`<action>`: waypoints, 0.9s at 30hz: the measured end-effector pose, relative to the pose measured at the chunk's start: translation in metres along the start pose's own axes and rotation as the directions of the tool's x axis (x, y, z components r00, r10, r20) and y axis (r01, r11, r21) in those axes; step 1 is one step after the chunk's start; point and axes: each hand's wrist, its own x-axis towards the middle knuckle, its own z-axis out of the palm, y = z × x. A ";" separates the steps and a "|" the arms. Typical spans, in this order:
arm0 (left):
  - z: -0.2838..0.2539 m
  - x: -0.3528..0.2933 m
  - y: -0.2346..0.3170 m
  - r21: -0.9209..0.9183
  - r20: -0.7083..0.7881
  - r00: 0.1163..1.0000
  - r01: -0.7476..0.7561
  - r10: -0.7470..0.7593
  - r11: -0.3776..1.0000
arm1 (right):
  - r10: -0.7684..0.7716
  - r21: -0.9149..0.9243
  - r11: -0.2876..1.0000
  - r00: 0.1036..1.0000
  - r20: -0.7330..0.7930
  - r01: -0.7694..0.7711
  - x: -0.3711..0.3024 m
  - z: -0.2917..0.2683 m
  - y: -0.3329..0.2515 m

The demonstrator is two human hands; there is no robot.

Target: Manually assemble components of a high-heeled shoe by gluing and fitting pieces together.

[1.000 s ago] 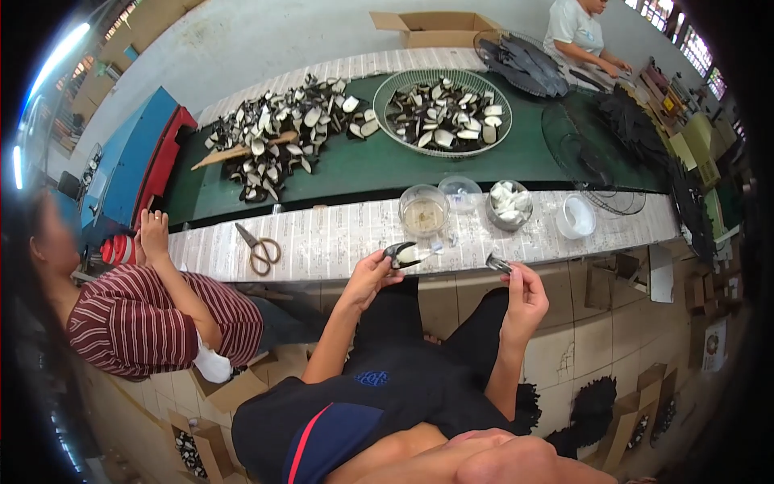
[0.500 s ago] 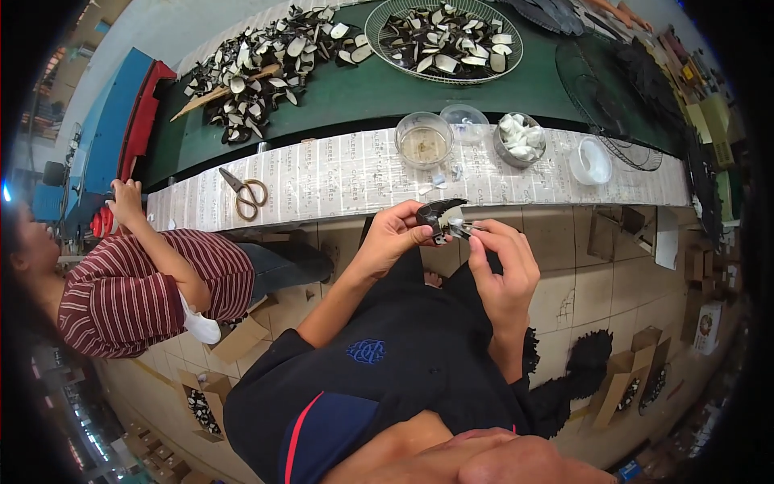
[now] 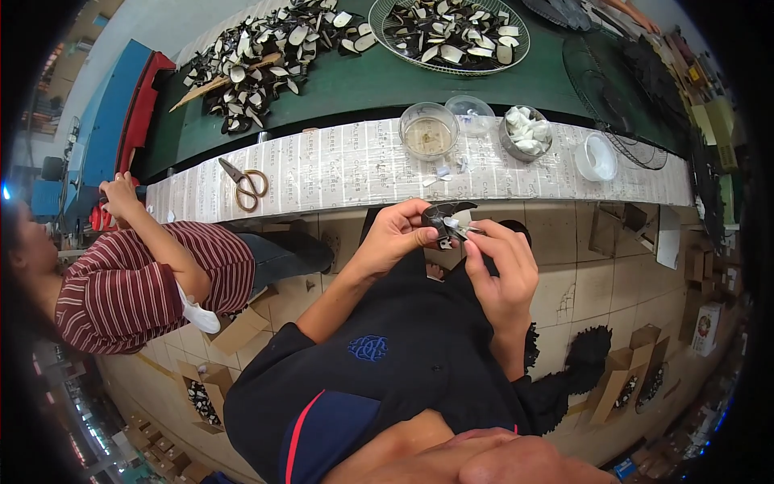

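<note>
The left hand pinches a small dark curved piece between thumb and fingers, holding it just below the near edge of the paper-covered bench strip, above the person's lap. The piece sticks out to the right of that pinch, so its free end meets the right hand. The right hand's thumb and forefinger are pressed together on a small pale bit set against the dark piece; what that bit is cannot be told. The two hands touch or nearly touch at the piece.

On the strip behind the hands lie scissors with tan handles to the left, a clear glass bowl straight ahead, a metal bowl of white bits to its right, and a white round container further right. Beyond, on the green tabletop, a heap of black and white cut pieces sits on the left and a wire basket holds more of them.

To the left sits another person in a striped shirt, one hand raised at the bench's end
</note>
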 end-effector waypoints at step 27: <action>0.010 -0.001 0.014 -0.093 0.016 0.996 0.087 -0.086 0.992 | 0.011 0.012 1.000 0.999 -0.036 -0.011 -0.002 -0.004 0.005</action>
